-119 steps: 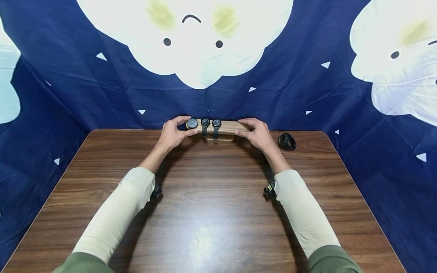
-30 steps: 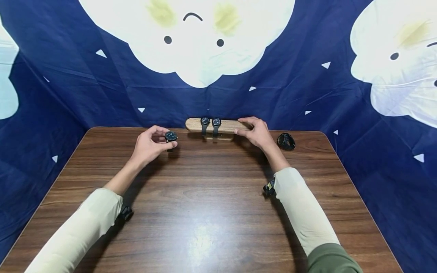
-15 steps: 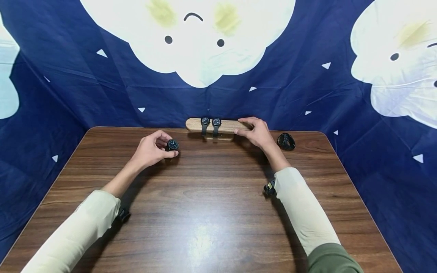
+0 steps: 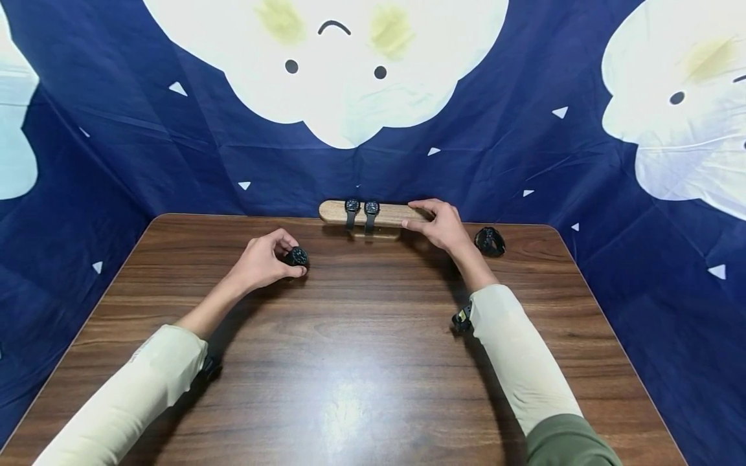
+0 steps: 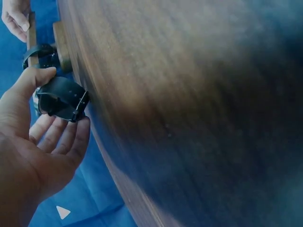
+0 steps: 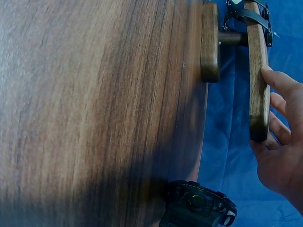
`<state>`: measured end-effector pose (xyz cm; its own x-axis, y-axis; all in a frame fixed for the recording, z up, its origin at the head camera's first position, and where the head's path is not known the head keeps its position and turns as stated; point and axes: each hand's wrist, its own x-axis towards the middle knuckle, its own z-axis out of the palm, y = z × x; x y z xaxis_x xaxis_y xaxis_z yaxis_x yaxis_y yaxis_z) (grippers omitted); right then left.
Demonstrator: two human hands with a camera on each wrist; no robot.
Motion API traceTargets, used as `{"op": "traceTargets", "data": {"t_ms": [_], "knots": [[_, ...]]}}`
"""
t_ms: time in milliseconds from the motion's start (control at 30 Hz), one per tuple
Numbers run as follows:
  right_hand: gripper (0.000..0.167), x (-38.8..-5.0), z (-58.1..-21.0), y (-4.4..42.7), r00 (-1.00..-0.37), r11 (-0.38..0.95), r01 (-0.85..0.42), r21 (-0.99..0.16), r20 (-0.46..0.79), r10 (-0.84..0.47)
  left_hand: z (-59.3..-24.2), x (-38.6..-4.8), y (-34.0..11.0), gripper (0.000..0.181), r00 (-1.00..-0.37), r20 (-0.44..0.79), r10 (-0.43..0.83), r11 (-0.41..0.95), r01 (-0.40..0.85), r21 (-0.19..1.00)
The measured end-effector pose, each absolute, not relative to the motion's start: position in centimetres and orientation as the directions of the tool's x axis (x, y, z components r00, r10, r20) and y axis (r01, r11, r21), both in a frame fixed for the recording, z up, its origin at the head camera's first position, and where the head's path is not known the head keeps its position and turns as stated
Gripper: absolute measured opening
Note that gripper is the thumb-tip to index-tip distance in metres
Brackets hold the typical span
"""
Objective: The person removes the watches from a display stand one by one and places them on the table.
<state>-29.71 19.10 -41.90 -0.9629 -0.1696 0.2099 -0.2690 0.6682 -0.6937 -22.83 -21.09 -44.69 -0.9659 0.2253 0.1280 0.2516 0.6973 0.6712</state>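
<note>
My left hand (image 4: 263,263) pinches a black wristwatch (image 4: 299,256) between thumb and fingers, left of the wooden watch stand (image 4: 396,212) and nearer to me. In the left wrist view the watch's buckled strap (image 5: 61,97) forms a closed loop; whether it touches the table I cannot tell. My right hand (image 4: 438,226) grips the right end of the stand's bar, thumb in front and fingers behind. Two more dark watches hang around the bar, a left one (image 4: 351,206) and a right one (image 4: 371,208). The bar's left end is bare.
A chunky black watch (image 4: 489,241) lies on the table right of my right hand, also at the bottom of the right wrist view. The brown wooden table (image 4: 373,323) ends at a dark blue cloth (image 4: 262,155) with clouds, close behind the stand.
Four seconds ago the held watch was at the bar's left end. My left hand has since carried it off leftward, then lower and toward me. My right hand stays on the stand.
</note>
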Motion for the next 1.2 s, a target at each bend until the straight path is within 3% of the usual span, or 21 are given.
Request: {"op": "traceTargets", "data": {"t_ms": [500,1200], "knots": [[0.05,-29.9,-42.1,19.3,-0.959,0.663,-0.282,-0.693,0.223,-0.175,-45.2,-22.0,-20.7,0.051,-0.973,0.028,0.229,0.728,0.191,0.659],[0.049,-30.2,-41.9,19.5,-0.96,0.659,-0.279,-0.698,0.209,-0.186,-45.4,-21.2,-20.6,0.054,-0.971,0.027,0.237,0.726,0.195,0.659]]}}
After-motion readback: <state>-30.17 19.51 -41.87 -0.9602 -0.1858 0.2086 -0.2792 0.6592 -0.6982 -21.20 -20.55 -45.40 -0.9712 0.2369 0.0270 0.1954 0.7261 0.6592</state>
